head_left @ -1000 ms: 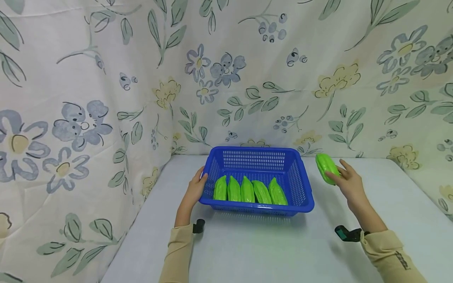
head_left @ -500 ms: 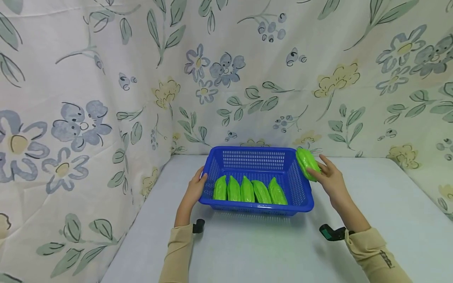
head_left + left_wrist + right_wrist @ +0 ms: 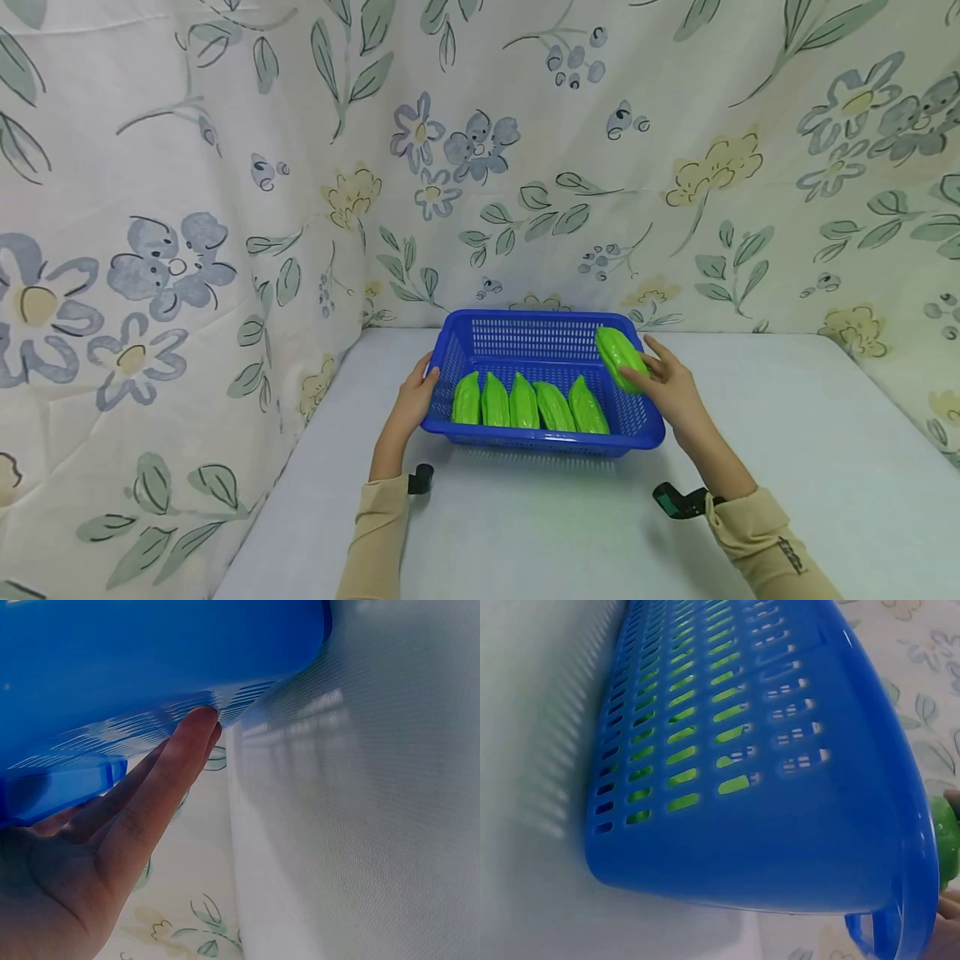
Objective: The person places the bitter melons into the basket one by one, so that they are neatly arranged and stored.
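Note:
My right hand (image 3: 670, 386) holds a bright green, ridged bitter melon (image 3: 622, 359) between thumb and fingers, above the right end of a blue perforated basket (image 3: 536, 437). Along the basket's front lies a row of similar bitter melons (image 3: 523, 402), their tips pointing away from me. At the basket's left side my left hand (image 3: 411, 398) grips the rim. The left wrist view shows a nearly straight digit of this hand against the outer basket wall (image 3: 161, 660). In the right wrist view the basket wall (image 3: 780, 840) hides most of the held bitter melon (image 3: 945, 844) and the hand.
The basket stands on a white table (image 3: 540, 533), near its back edge. Behind and to the left hangs a floral curtain (image 3: 525, 167). A dark wrist camera (image 3: 678, 501) sticks out from the right sleeve, another wrist camera (image 3: 422, 479) from the left.
My right hand has carried the bitter melon leftward, from beside the basket across its right rim to above its inside. The left hand and the basket have stayed in place.

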Action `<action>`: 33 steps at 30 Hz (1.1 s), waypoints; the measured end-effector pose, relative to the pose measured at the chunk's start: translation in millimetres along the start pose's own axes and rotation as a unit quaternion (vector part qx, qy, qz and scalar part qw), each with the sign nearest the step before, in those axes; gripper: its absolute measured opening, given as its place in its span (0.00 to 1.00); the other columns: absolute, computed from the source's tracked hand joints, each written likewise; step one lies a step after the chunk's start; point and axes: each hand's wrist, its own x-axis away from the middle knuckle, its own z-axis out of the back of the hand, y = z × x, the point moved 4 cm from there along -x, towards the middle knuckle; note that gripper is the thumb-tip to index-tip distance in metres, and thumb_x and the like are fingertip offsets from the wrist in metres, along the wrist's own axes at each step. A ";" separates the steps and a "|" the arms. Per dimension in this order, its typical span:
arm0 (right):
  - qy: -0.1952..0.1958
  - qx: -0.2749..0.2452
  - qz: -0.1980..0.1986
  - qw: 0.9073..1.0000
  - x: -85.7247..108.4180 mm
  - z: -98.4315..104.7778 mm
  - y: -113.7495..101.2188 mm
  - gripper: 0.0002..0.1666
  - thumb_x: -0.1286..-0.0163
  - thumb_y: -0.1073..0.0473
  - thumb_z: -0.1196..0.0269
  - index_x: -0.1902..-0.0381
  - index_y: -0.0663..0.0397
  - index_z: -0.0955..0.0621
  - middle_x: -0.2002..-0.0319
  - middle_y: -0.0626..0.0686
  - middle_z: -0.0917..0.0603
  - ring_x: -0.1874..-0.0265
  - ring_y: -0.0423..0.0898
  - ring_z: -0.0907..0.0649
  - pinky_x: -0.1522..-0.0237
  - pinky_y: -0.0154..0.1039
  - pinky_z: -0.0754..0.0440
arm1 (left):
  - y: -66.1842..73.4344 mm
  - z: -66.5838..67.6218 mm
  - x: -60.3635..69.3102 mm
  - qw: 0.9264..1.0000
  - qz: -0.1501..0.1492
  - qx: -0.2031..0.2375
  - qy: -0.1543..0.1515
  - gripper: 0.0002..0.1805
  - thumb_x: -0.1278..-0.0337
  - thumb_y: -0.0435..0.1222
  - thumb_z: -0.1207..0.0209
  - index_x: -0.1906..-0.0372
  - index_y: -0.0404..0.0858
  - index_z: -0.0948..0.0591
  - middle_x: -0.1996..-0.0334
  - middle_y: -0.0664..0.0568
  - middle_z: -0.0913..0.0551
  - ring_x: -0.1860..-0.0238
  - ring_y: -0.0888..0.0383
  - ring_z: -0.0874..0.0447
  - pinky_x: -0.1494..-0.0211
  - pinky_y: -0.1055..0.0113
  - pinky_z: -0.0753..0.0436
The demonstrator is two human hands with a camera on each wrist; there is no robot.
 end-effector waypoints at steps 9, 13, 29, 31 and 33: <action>0.000 0.043 0.000 0.999 -0.9 -4.6 -0.3 0.52 0.28 0.45 0.41 0.21 0.53 0.58 0.28 0.69 0.38 0.31 0.66 0.32 0.33 0.62 0.33 | 0.8 1.0 0.1 1.000 -0.005 -0.005 0.001 0.30 0.24 0.47 0.61 0.23 0.44 0.45 0.25 0.39 0.40 0.25 0.35 0.43 0.29 0.34 0.40; -0.003 0.073 0.007 0.997 -0.3 -5.0 -3.8 0.51 0.28 0.47 0.42 0.22 0.57 0.57 0.29 0.72 0.37 0.32 0.69 0.32 0.35 0.65 0.32 | 0.8 1.0 0.1 1.000 -0.006 -0.007 0.000 0.30 0.24 0.47 0.61 0.23 0.44 0.45 0.25 0.38 0.40 0.26 0.35 0.43 0.29 0.34 0.39; -0.057 0.156 0.007 0.986 -4.8 0.0 -13.2 0.50 0.27 0.46 0.43 0.25 0.71 0.53 0.35 0.79 0.35 0.37 0.73 0.29 0.41 0.65 0.26 | 1.4 1.1 0.7 1.000 -0.007 -0.004 -0.005 0.30 0.24 0.47 0.61 0.23 0.44 0.45 0.26 0.38 0.40 0.28 0.34 0.39 0.30 0.34 0.37; -0.061 0.162 0.006 0.985 -5.1 0.2 -14.1 0.50 0.27 0.46 0.43 0.26 0.73 0.53 0.35 0.79 0.34 0.38 0.74 0.28 0.42 0.64 0.25 | 1.3 1.0 0.6 1.000 -0.006 -0.004 -0.005 0.30 0.24 0.47 0.61 0.23 0.45 0.45 0.26 0.38 0.40 0.27 0.34 0.40 0.30 0.35 0.38; -0.063 0.170 0.007 0.983 -5.4 0.0 -15.4 0.49 0.27 0.47 0.43 0.26 0.74 0.52 0.36 0.80 0.34 0.38 0.74 0.28 0.43 0.64 0.24 | 1.2 0.8 0.8 1.000 -0.005 -0.005 -0.005 0.30 0.24 0.48 0.61 0.23 0.45 0.45 0.25 0.38 0.40 0.27 0.34 0.40 0.30 0.34 0.38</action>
